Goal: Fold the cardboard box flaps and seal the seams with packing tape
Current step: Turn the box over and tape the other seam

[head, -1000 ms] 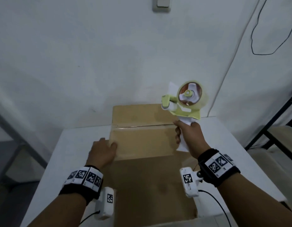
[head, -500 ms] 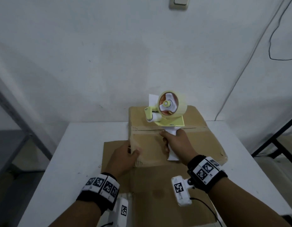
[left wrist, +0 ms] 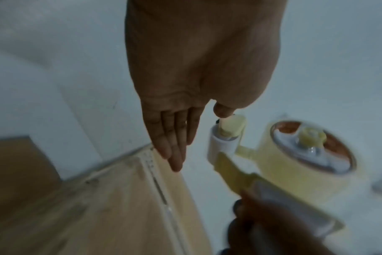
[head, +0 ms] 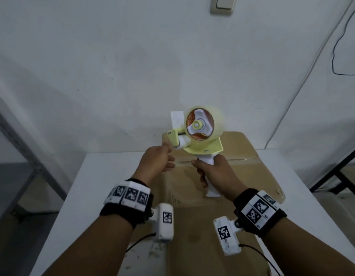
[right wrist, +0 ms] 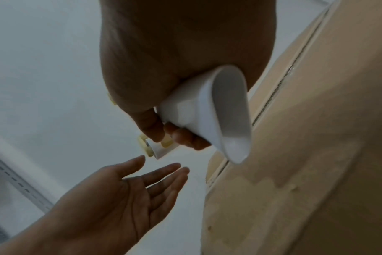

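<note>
Lifted off the cardboard box (head: 222, 176), your left hand (head: 155, 162) now reaches with straight, loose fingers toward the roller end of the tape dispenser (head: 200, 134), probably for the tape's loose end, though blur hides it. Your right hand (head: 216, 174) grips the white handle above the closed flaps. Both flaps lie folded on the white table (head: 104, 176); taping comes next.

Right hand (head: 214, 172) wrapped round white handle of yellow tape dispenser (head: 200, 134), raised above cardboard box (head: 242, 176) on white table (head: 104, 176). Clear tape roll (head: 204, 124) facing camera. Left hand (head: 156, 162) lifted, fingers relaxed, thumb by dispenser's front roller. Flaps closed, seam crosswise. Wall switch (head: 222, 5) above.
</note>
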